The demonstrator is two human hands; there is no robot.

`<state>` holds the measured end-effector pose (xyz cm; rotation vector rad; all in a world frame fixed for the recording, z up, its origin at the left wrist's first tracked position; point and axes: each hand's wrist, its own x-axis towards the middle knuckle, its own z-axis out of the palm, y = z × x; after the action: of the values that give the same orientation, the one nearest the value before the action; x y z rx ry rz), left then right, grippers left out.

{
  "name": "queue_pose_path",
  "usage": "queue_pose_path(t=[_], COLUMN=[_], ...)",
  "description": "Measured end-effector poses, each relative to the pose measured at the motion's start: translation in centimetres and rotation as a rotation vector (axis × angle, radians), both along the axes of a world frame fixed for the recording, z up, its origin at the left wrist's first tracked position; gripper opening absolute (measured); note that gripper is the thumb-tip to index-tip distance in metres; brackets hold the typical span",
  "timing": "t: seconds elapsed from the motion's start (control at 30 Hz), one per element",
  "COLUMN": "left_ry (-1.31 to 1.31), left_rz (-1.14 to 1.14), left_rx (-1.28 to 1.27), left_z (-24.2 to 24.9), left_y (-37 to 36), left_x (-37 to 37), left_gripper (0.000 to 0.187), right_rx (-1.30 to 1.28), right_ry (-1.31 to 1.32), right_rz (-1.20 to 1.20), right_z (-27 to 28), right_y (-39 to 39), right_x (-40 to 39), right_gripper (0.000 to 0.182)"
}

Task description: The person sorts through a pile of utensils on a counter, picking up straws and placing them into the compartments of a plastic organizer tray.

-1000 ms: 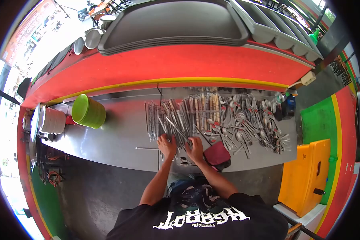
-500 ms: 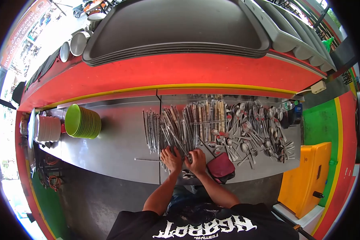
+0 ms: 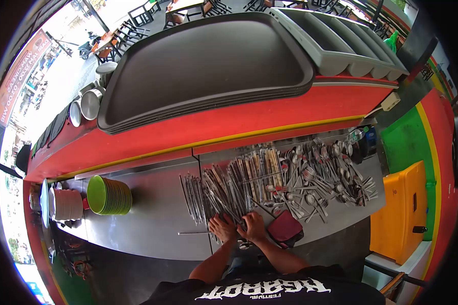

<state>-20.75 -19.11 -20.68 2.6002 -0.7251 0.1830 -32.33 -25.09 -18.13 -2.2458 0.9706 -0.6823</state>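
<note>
My left hand [image 3: 222, 227] lies over the lower ends of the wrapped utensils [image 3: 220, 190], with its fingers spread. Beside it, to the right, my right hand [image 3: 252, 227] has curled fingers at the bottom of the same rows; what they hold, if anything, is too small to make out. A single wrapped piece [image 3: 193, 233] lies sideways to the left of my left hand. Close to my right hand is a dark red pouch [image 3: 286, 226]. Loose spoons and forks [image 3: 320, 175] are heaped farther right on the metal counter [image 3: 152, 223].
Green bowls [image 3: 108, 195] and pale plates [image 3: 66, 204] are stacked at the left. Dark trays [image 3: 208, 61] and a grey compartment holder [image 3: 341, 46] rest on the red ledge [image 3: 229, 124]. A yellow box [image 3: 398, 211] stands at the right.
The view has tilted up and turned, so the counter appears lower and slanted. Both hands remain at the lower ends of the wrapped utensils, with my left fingers more spread.
</note>
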Motion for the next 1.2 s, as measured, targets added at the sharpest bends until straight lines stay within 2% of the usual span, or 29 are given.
queue_pose_path(t=[0.5,0.87,0.93,1.07,1.2], left_ry=[0.084,0.098,0.125,0.299,0.419], left_rz=[-0.025,0.027,0.034,-0.051,-0.106], left_rx=[-0.015,-0.032,-0.067,-0.086,-0.150], left_z=[1.1,0.8,-0.3,1.8,1.3], left_y=[0.3,0.2,-0.4,-0.4,0.2], left_x=[0.3,0.6,1.6,2.6,4.3], left_gripper=[0.033,0.028,0.026,0.025,0.029], right_rx=[-0.023,-0.094,-0.103,-0.136,-0.132], right_ry=[0.168,0.073,0.047,0.022,0.022], right_rz=[0.043,0.068,0.072,0.065,0.027], right_z=[0.1,-1.1,-1.3,-0.3,-0.5], right_y=[0.5,0.5,0.4,0.6,1.0], right_x=[0.1,0.2,0.0,0.1,0.5], right_gripper=[0.037,0.036,0.036,0.034,0.033])
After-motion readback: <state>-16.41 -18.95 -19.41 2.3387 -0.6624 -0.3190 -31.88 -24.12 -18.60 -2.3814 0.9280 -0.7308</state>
